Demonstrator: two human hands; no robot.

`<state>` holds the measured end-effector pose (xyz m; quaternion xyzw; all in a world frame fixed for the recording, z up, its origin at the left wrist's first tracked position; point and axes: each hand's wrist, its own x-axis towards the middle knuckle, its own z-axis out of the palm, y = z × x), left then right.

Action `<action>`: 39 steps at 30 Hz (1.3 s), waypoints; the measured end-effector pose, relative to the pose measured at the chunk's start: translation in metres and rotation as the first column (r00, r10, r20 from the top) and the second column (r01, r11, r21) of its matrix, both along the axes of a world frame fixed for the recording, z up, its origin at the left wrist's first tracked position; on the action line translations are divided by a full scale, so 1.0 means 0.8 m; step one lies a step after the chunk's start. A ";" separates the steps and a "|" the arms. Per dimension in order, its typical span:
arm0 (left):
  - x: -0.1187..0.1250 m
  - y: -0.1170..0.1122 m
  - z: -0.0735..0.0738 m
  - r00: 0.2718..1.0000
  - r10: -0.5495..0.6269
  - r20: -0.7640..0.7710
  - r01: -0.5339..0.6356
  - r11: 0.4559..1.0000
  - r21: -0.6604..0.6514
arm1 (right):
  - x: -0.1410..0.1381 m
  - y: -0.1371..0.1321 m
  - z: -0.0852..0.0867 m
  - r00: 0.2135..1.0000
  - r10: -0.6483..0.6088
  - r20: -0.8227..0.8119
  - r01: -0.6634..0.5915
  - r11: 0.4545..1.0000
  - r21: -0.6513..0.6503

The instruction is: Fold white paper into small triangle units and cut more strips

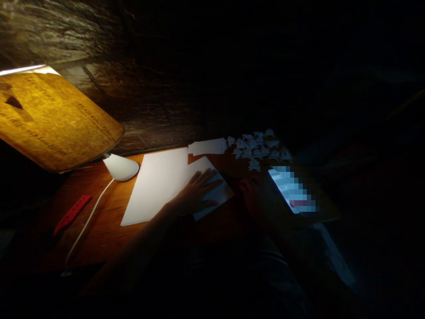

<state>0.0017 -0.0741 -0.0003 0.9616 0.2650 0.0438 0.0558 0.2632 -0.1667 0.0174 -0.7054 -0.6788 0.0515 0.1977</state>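
Observation:
My left hand [197,192] lies flat with its fingers spread over a smaller sheet of white paper [221,192], which is turned at an angle. Beneath and to the left of it is a larger stack of white paper [159,181]. My right hand [250,190] is in deep shadow just right of the smaller sheet, apart from it. Its fingers look curled in, and I see nothing held in them. Beyond both hands, several small folded white paper pieces [255,148] lie in a cluster next to a pile of cut paper strips [209,146].
A lamp base [121,167] with a white cable [89,215] stands at the left, under a brown printed shade [59,119]. A red tool handle [73,215] lies near the table's left edge. A lit phone [282,190] lies right of my right hand. A rough wall [149,106] rises behind.

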 end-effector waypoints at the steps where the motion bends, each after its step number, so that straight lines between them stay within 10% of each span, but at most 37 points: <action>1: 0.000 0.000 0.000 1.000 0.000 0.001 0.000 1.000 -0.002 | -0.003 0.005 0.002 0.999 0.039 -0.012 -0.039 0.999 -0.009; 10: 0.000 -0.001 -0.005 1.000 -0.003 0.022 0.003 1.000 0.028 | -0.024 0.059 0.009 0.986 0.167 0.012 -0.167 0.986 -0.019; 18: -0.001 0.001 -0.004 1.000 -0.015 0.024 0.015 1.000 0.007 | 0.001 0.026 0.005 0.999 -0.039 0.037 0.038 0.999 0.020; 31: 0.000 -0.004 -0.007 0.999 0.005 0.044 -0.007 0.999 0.043 | -0.036 0.085 0.020 0.987 0.160 0.030 -0.159 0.986 -0.053; 39: -0.001 0.002 -0.006 1.000 -0.017 0.023 0.017 1.000 0.012 | -0.024 0.077 0.013 0.999 0.022 0.038 -0.021 0.999 -0.041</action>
